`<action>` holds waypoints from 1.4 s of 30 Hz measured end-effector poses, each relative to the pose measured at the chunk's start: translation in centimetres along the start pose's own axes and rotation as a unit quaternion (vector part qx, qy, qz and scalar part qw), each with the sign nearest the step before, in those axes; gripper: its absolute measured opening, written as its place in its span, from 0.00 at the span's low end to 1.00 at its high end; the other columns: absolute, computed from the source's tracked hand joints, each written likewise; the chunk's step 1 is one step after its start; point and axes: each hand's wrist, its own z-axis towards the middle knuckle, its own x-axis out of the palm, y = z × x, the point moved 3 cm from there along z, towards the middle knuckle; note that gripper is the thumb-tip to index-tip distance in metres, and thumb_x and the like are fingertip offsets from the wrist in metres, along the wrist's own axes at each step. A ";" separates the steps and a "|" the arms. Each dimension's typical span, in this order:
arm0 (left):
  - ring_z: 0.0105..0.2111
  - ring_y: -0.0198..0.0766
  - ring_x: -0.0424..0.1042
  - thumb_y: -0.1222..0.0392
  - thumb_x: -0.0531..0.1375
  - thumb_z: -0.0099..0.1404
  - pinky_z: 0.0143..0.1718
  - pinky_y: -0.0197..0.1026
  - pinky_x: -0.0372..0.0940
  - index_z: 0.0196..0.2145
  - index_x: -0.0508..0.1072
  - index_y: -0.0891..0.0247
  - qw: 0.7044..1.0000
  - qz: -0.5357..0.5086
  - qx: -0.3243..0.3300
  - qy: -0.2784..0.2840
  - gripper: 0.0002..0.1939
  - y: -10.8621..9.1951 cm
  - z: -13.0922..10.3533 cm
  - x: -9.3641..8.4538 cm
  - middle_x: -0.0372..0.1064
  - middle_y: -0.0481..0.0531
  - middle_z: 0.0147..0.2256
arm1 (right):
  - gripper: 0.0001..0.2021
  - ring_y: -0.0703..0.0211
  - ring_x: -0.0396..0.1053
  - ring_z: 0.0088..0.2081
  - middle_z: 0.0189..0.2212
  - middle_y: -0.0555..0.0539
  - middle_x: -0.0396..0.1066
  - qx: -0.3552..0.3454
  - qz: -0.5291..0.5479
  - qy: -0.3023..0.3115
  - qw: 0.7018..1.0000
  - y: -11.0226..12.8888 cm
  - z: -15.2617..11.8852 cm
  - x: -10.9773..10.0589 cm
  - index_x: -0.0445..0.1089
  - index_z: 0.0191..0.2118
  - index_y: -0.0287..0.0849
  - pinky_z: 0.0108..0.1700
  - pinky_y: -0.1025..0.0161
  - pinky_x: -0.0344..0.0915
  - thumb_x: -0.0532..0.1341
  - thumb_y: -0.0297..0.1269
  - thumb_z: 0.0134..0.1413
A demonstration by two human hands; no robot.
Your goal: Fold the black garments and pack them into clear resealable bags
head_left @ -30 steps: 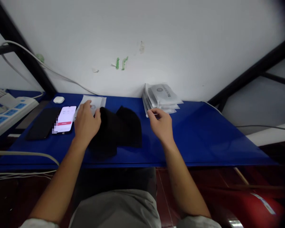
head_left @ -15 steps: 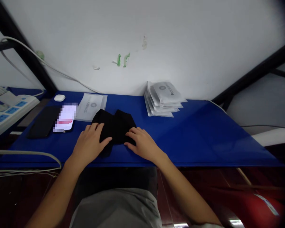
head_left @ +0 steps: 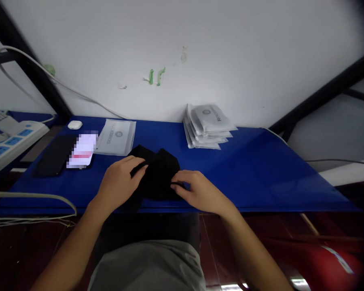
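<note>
A crumpled piece of black cloth (head_left: 157,173) lies near the front edge of the blue table (head_left: 261,173). What sort of garment it is, I cannot make out. My left hand (head_left: 121,178) pinches its left side between thumb and fingers. At its right side, my right hand (head_left: 197,190) grips the edge the same way. Behind the cloth, to the left, a flat frosted plastic bag (head_left: 117,137) with printed lettering lies on the table. Further right, against the wall, sits a stack of similar filled bags (head_left: 210,125).
On the left lie a phone with a lit, blurred screen (head_left: 83,149), a dark flat device (head_left: 53,155) and a white earbud case (head_left: 75,125). A white power strip (head_left: 16,141) stands at the far left. A cable (head_left: 33,195) loops over the front left edge.
Both hands and the black cloth have shifted right and slightly nearer to me. My fingers have gone from resting on the cloth to pinching its sides.
</note>
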 end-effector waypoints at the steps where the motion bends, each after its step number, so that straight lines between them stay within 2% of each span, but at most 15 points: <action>1: 0.38 0.40 0.74 0.57 0.55 0.66 0.42 0.44 0.67 0.40 0.76 0.60 1.000 -0.011 0.003 -0.020 0.11 -0.5 0.7 -0.3 0.75 0.50 0.37 | 0.07 0.63 0.68 0.32 0.29 0.51 0.72 0.001 0.039 0.000 0.999 0.4 0.0 -0.5 0.72 0.31 0.43 0.37 0.64 0.62 0.57 0.32 0.57; 4: 0.40 0.40 0.74 0.57 0.56 0.65 0.46 0.43 0.67 0.40 0.76 0.58 0.994 -0.076 0.005 -0.077 0.11 -2.0 3.1 -1.3 0.76 0.49 0.39 | 0.10 0.63 0.65 0.27 0.22 0.53 0.68 0.032 0.164 -0.041 0.985 0.4 0.5 -2.3 0.70 0.27 0.42 0.32 0.65 0.61 0.59 0.40 0.55; 7: 0.48 0.42 0.72 0.53 0.55 0.66 0.49 0.45 0.67 0.53 0.68 0.57 0.982 -0.158 0.006 -0.101 0.19 -2.7 4.8 -1.5 0.71 0.52 0.50 | 0.14 0.61 0.66 0.27 0.22 0.51 0.67 0.091 0.236 -0.197 0.947 -1.7 1.3 -4.4 0.68 0.25 0.42 0.31 0.63 0.63 0.57 0.45 0.55; 9: 0.53 0.44 0.68 0.51 0.54 0.66 0.50 0.47 0.66 0.60 0.59 0.55 0.980 -0.161 0.009 -0.120 0.25 -2.5 4.8 -1.2 0.63 0.55 0.57 | 0.11 0.56 0.70 0.33 0.31 0.46 0.72 0.133 0.183 -0.313 0.922 -3.4 1.4 -5.3 0.70 0.34 0.42 0.36 0.58 0.67 0.57 0.44 0.54; 11: 0.55 0.45 0.66 0.50 0.53 0.67 0.52 0.48 0.65 0.62 0.55 0.56 0.982 -0.116 0.007 -0.147 0.28 -1.8 3.8 -0.8 0.60 0.57 0.59 | 0.14 0.51 0.70 0.41 0.42 0.41 0.72 0.141 0.047 -0.434 0.889 -4.0 0.8 -5.6 0.69 0.44 0.42 0.42 0.53 0.67 0.59 0.43 0.53; 13: 0.52 0.44 0.67 0.51 0.53 0.67 0.52 0.49 0.64 0.61 0.57 0.60 0.989 -0.050 -0.004 -0.136 0.26 -0.8 2.3 -0.1 0.65 0.59 0.55 | 0.16 0.50 0.69 0.47 0.47 0.38 0.70 0.100 -0.069 -0.475 0.872 -3.4 0.2 -5.1 0.67 0.48 0.41 0.48 0.50 0.66 0.58 0.41 0.55; 15: 0.50 0.46 0.68 0.51 0.51 0.68 0.52 0.51 0.64 0.57 0.63 0.62 0.998 0.029 -0.026 -0.053 0.22 0.1 0.6 1.0 0.68 0.58 0.51 | 0.13 0.50 0.69 0.48 0.45 0.39 0.71 0.042 -0.122 -0.426 0.895 -2.4 -0.1 -3.8 0.68 0.47 0.41 0.50 0.51 0.65 0.56 0.39 0.59; 17: 0.52 0.52 0.66 0.48 0.53 0.66 0.51 0.55 0.64 0.55 0.66 0.64 0.991 0.119 -0.021 0.055 0.24 0.8 -1.1 2.1 0.67 0.61 0.52 | 0.12 0.50 0.69 0.49 0.45 0.40 0.72 0.008 -0.150 -0.335 0.930 -1.7 0.0 -2.1 0.70 0.46 0.42 0.51 0.52 0.65 0.56 0.39 0.60; 20: 0.56 0.57 0.62 0.48 0.59 0.62 0.53 0.58 0.61 0.56 0.65 0.65 0.970 0.205 0.003 0.129 0.28 1.2 -2.8 3.0 0.63 0.64 0.57 | 0.14 0.47 0.67 0.52 0.49 0.40 0.72 0.003 -0.205 -0.201 0.958 -1.7 0.6 0.1 0.70 0.49 0.42 0.52 0.50 0.64 0.58 0.40 0.59; 23: 0.58 0.56 0.60 0.54 0.58 0.63 0.55 0.58 0.59 0.58 0.64 0.65 0.961 0.249 0.017 0.121 0.27 1.4 -3.7 2.9 0.60 0.64 0.60 | 0.13 0.47 0.69 0.48 0.45 0.41 0.74 0.040 -0.260 -0.102 0.959 -2.7 1.0 1.3 0.72 0.47 0.40 0.51 0.49 0.63 0.58 0.39 0.60; 26: 0.59 0.55 0.59 0.57 0.57 0.64 0.56 0.58 0.58 0.59 0.63 0.63 0.958 0.265 0.028 0.106 0.26 1.5 -4.4 2.3 0.58 0.62 0.61 | 0.11 0.48 0.70 0.43 0.39 0.42 0.75 0.082 -0.295 -0.061 0.950 -3.2 0.6 1.2 0.73 0.43 0.41 0.49 0.49 0.63 0.58 0.40 0.60; 29: 0.59 0.55 0.59 0.56 0.57 0.62 0.54 0.57 0.60 0.59 0.63 0.63 0.958 0.255 0.040 0.121 0.27 1.8 -5.2 2.0 0.58 0.62 0.61 | 0.12 0.47 0.70 0.43 0.38 0.42 0.75 0.084 -0.301 -0.045 0.949 -2.9 -0.4 0.6 0.73 0.43 0.41 0.48 0.49 0.63 0.61 0.42 0.57; 32: 0.56 0.53 0.62 0.61 0.52 0.64 0.52 0.55 0.63 0.58 0.64 0.65 0.962 0.238 0.047 0.122 0.24 2.3 -5.6 1.8 0.61 0.63 0.59 | 0.16 0.48 0.70 0.45 0.42 0.42 0.74 0.065 -0.281 -0.035 0.957 -2.5 -1.2 0.2 0.71 0.47 0.41 0.50 0.50 0.64 0.64 0.42 0.55; 36: 0.50 0.50 0.69 0.67 0.48 0.63 0.47 0.52 0.66 0.52 0.69 0.63 0.968 0.225 0.040 0.104 0.22 2.7 -5.3 1.7 0.69 0.59 0.52 | 0.18 0.47 0.69 0.49 0.45 0.43 0.73 0.054 -0.256 -0.017 0.965 -2.9 -1.9 0.4 0.70 0.49 0.43 0.52 0.47 0.63 0.65 0.40 0.53; 42: 0.38 0.44 0.73 0.65 0.47 0.67 0.39 0.46 0.67 0.45 0.73 0.60 0.970 0.236 0.007 0.060 0.17 2.6 -4.1 1.6 0.75 0.54 0.41 | 0.18 0.48 0.69 0.49 0.45 0.41 0.73 0.046 -0.244 -0.031 0.968 -3.2 -1.5 0.6 0.69 0.50 0.40 0.52 0.48 0.64 0.63 0.40 0.56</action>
